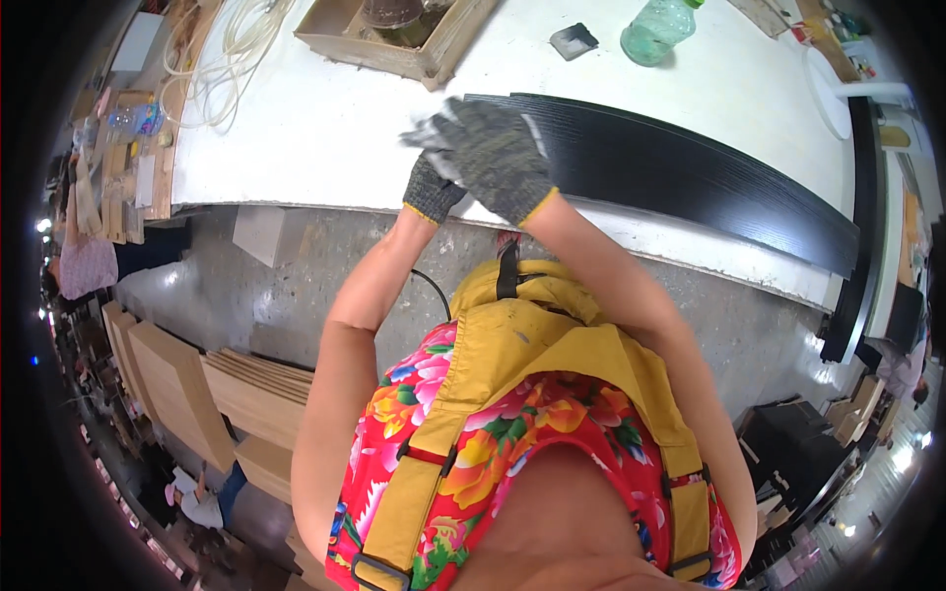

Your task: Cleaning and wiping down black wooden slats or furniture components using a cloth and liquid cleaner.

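Both my hands wear dark grey knit gloves with yellow cuffs and white-coated palms. My right hand [498, 163] crosses in front of my left, over the left end of the black boards [680, 177]. Its fingers point left, stretched out and blurred at the tips, and I see nothing held in them. Below it, my left hand [434, 189] shows only its back and cuff near the table's front edge; its fingers are hidden. The long black boards, with a wood-grain face, lie overlapped on the white table [286, 158] and reach to the right.
A wooden tray [434, 64] holding a dark, stained container stands at the back. Right of it are a small grey-black block [574, 41] and a green-tinted plastic bottle [658, 34]. Pale tubing [236, 59] lies back left. A black beam [862, 227] crosses the right end; wooden panels [177, 379] stand left.
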### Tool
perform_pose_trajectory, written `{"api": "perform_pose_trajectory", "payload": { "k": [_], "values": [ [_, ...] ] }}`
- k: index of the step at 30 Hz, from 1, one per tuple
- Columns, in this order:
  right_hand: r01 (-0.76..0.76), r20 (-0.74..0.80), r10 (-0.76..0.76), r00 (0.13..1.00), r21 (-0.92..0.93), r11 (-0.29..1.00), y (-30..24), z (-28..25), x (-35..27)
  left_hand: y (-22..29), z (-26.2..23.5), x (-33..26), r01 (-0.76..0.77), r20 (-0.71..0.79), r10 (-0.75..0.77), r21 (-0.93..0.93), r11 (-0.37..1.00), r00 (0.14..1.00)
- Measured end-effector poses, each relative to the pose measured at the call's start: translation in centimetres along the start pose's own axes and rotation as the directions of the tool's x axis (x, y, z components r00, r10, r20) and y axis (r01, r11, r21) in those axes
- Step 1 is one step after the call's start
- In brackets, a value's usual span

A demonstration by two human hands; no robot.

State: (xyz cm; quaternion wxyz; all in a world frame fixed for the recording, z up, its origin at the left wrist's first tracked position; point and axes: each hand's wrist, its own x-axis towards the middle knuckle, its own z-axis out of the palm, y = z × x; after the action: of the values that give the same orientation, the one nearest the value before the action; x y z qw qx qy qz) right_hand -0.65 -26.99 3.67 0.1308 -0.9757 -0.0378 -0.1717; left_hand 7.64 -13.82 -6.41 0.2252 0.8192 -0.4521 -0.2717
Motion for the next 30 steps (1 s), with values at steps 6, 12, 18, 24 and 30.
{"api": "perform_pose_trajectory", "payload": {
  "k": [6, 12, 18, 24, 30],
  "values": [
    [0.316, -0.361, -0.199, 0.911, 0.303, 0.899, 0.5, -3.2, -4.6, -3.5, 1.1, -1.1, -0.320, -0.492, 0.079, -0.429, 0.845, 0.867],
    [-0.649, 0.068, 0.660, 0.749, 0.283, 0.707, 8.2, -12.4, -10.5, 7.0, -8.0, 0.5, -0.500, -0.632, -0.300, -0.761, 0.414, 0.715],
    [-0.574, -0.257, 0.519, 0.815, -0.245, 0.781, 10.0, -9.5, -13.5, 19.3, -9.7, 13.4, -0.488, -0.539, 0.186, -0.495, 0.719, 0.821],
    [-0.442, -0.286, 0.391, 0.874, -0.138, 0.886, 10.4, -7.4, -14.4, 19.1, -4.5, 28.7, -0.284, -0.569, 0.018, -0.383, 0.879, 0.822],
    [-0.183, -0.427, 0.240, 0.872, 0.171, 0.968, 12.4, -7.1, -16.1, 21.0, -3.4, 34.1, -0.230, -0.522, -0.010, -0.394, 0.890, 0.853]
  ]
}}
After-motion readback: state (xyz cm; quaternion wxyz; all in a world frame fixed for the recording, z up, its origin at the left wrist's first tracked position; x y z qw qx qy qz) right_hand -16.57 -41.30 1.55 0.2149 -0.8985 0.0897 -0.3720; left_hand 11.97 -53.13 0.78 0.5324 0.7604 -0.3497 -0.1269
